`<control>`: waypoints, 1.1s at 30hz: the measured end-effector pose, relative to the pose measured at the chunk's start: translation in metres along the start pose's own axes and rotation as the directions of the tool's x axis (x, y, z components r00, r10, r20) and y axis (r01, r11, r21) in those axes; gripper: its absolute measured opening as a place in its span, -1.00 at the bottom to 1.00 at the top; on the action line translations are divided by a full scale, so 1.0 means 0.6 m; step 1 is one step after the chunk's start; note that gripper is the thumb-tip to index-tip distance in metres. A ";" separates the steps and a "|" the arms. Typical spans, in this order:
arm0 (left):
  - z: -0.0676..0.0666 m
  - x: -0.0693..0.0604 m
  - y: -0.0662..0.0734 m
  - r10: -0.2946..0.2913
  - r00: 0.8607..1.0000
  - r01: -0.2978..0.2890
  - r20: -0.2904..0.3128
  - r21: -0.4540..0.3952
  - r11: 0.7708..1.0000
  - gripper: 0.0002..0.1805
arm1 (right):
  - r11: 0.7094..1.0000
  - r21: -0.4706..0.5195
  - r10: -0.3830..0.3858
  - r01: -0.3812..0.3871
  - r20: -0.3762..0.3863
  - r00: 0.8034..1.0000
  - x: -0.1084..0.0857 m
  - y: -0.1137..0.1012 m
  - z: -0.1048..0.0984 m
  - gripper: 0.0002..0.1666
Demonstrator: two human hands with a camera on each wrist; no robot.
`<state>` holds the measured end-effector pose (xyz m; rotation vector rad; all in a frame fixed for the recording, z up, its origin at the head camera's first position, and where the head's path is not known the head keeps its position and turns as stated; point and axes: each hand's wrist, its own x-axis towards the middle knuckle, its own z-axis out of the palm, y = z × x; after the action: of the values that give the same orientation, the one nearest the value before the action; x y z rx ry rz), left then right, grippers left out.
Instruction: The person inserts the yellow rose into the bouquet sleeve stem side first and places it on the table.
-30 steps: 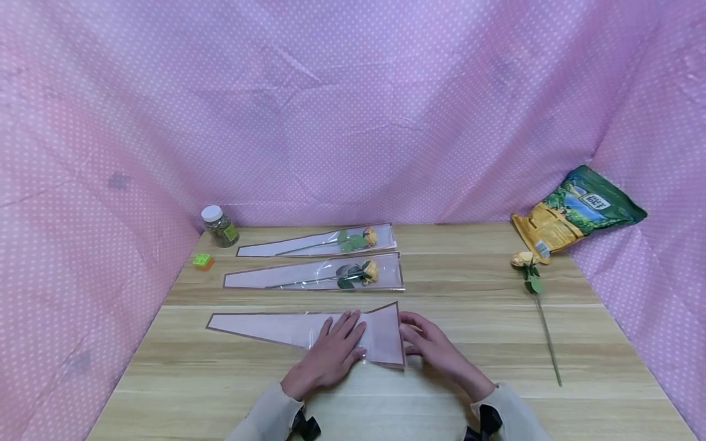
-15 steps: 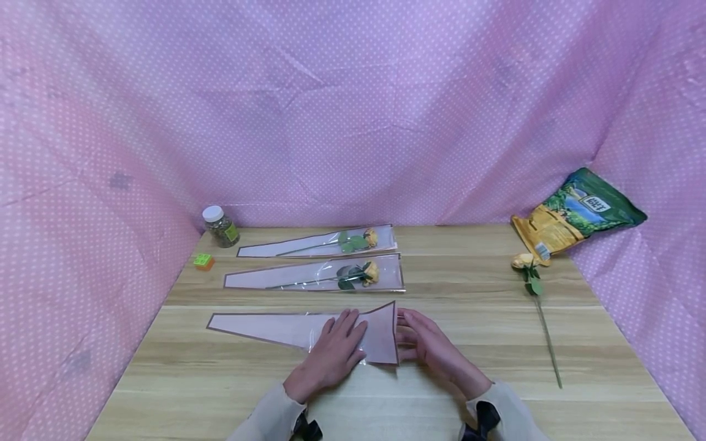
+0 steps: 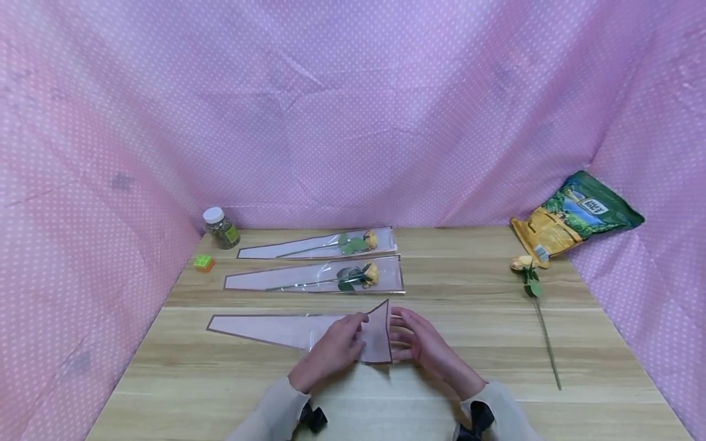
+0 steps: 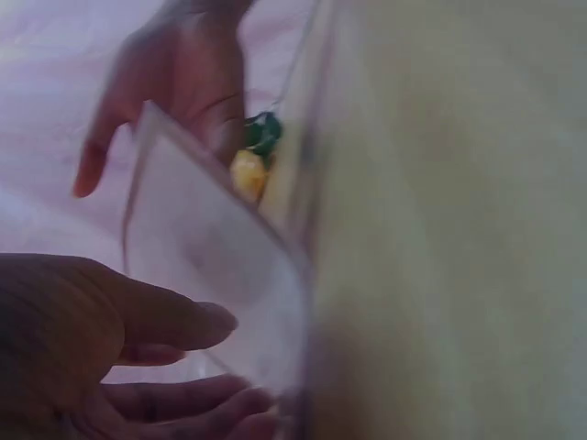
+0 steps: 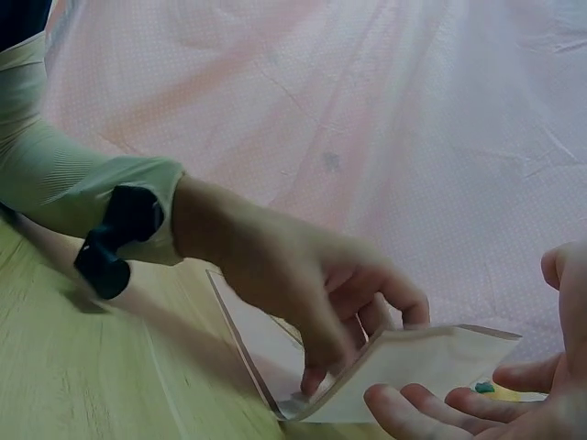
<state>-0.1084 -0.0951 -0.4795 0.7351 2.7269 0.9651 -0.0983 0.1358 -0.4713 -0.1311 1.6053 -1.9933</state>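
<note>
A flat flower sleeve [image 3: 377,337], pale with a brown border and a clear film front, lies nearest the person, its wide end raised off the table. My left hand [image 3: 333,348] is over the sleeve near that end, fingers bent towards its surface. In the left wrist view, a gap shows between the left thumb [image 4: 188,323] and the fingers. My right hand [image 3: 427,346] is at the sleeve's wide mouth, its spread fingers partly hidden behind the raised edge. From the right wrist view, those fingers [image 5: 413,412] reach towards the sleeve's outer face and the thumb stands apart.
Two sleeves, each with a yellow rose [image 3: 371,274], lie farther back. A loose yellow rose [image 3: 532,288] lies at the right, beside a green and yellow bag [image 3: 573,217]. A white-capped jar [image 3: 222,228] and a small green and orange block [image 3: 204,263] are at the left.
The left hand has gone from lying flat on the sleeve to bent fingers. The right hand has moved slightly left, and the sleeve's wide end has bent upward and inward.
</note>
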 end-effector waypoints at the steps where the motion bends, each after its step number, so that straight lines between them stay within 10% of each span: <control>1: -0.005 0.002 0.000 0.007 1.000 -0.007 -0.002 -0.044 0.999 -0.69 | 1.000 0.005 0.000 0.000 -0.005 1.000 0.001 0.000 0.001 -0.13; 6: -0.022 0.008 -0.004 0.043 0.999 -0.039 0.016 -0.164 0.986 -0.89 | 1.000 0.023 -0.021 0.021 0.014 1.000 0.005 0.001 0.009 -0.16; 14: -0.034 0.007 0.006 -0.062 0.995 0.080 0.073 -0.290 0.954 -0.73 | 0.999 0.036 -0.034 0.032 0.058 0.998 0.008 0.001 0.020 -0.13; 33: -0.034 0.005 0.002 -0.180 0.983 0.182 0.039 -0.356 0.917 -0.85 | 0.999 -0.017 0.041 -0.041 -0.012 0.999 0.014 0.004 0.025 -0.16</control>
<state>-0.1169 -0.1042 -0.4629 0.4100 2.4521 1.3571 -0.0982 0.1183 -0.4717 -0.0927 1.6202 -1.9527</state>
